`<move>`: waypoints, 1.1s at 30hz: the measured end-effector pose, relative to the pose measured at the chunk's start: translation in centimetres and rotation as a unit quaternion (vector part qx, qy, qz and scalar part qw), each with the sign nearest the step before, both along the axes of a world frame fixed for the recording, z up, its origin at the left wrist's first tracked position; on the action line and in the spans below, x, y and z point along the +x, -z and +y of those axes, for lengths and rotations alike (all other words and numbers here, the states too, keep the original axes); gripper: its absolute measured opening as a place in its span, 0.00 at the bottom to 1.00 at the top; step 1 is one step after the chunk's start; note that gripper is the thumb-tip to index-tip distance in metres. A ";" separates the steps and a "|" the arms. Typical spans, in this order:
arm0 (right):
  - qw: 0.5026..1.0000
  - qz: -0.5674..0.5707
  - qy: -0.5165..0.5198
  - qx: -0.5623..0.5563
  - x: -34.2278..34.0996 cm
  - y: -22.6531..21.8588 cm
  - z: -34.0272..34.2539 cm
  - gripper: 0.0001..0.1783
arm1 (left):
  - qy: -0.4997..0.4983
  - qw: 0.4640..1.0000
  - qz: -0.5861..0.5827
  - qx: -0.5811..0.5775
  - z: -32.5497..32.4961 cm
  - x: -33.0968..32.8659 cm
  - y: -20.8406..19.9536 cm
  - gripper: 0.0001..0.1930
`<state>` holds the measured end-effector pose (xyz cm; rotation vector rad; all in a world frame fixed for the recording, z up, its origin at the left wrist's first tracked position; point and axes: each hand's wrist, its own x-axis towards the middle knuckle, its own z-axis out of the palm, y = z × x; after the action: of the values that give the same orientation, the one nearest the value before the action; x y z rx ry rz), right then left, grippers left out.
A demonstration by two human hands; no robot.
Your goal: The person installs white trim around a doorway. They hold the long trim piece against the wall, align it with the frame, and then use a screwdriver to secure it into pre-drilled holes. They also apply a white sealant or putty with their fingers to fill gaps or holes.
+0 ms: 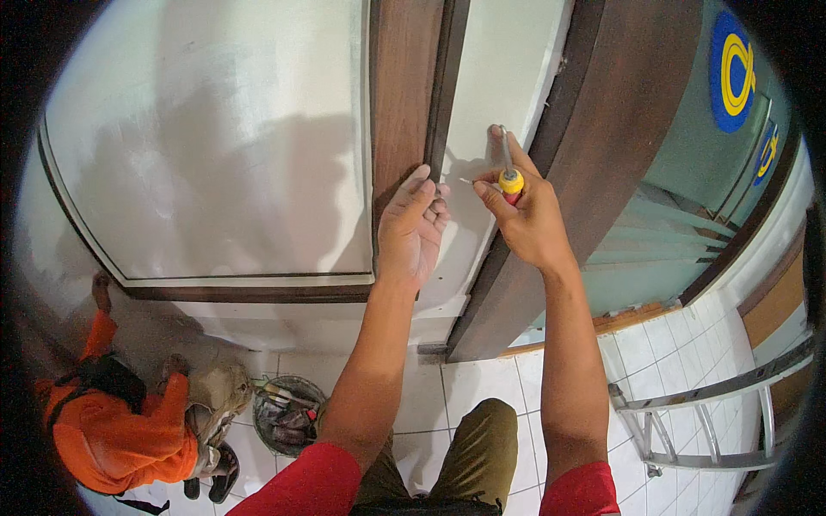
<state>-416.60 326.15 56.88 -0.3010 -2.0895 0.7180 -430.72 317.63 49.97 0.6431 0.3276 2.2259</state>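
My right hand point(532, 219) is closed around a screwdriver point(511, 182) with a yellow and red handle, its metal shaft pointing up in front of the white wall strip point(495, 77). A small, thin white piece point(465, 181) sticks out from the thumb side of that hand; its kind is too small to tell. Just to the left, my left hand point(411, 232) is closed with curled fingers beside the brown wooden frame point(403, 95). Something small and dark may lie at its fingertips, but I cannot make it out.
A ladder point(714, 391) stands at the lower right on white floor tiles. At lower left a person in orange point(120, 430) crouches by the wall, near a bucket point(288, 447) of tools. A glass panel point(662, 224) with round blue-and-yellow stickers is to the right.
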 end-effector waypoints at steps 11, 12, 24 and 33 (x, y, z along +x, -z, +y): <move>0.999 0.041 -0.025 -0.014 -0.7 0.4 0.3 0.11 | 0.091 0.989 0.027 -0.111 -0.5 1.4 -0.9 0.13; 0.999 0.040 -0.028 -0.013 -0.5 0.4 0.4 0.11 | 0.073 0.991 0.019 -0.111 -0.4 2.2 -1.5 0.14; 0.996 0.074 -0.024 0.049 -0.2 1.5 0.3 0.18 | -0.083 0.986 0.091 -0.108 2.8 1.8 -1.6 0.19; 0.979 -0.024 0.099 -0.175 1.3 6.6 -5.5 0.16 | 0.038 0.990 0.082 -0.106 1.2 -0.9 -2.7 0.14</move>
<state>-415.30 320.65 50.33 -0.7188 -1.9362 0.9630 -431.64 318.82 52.69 0.7119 0.6044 2.0364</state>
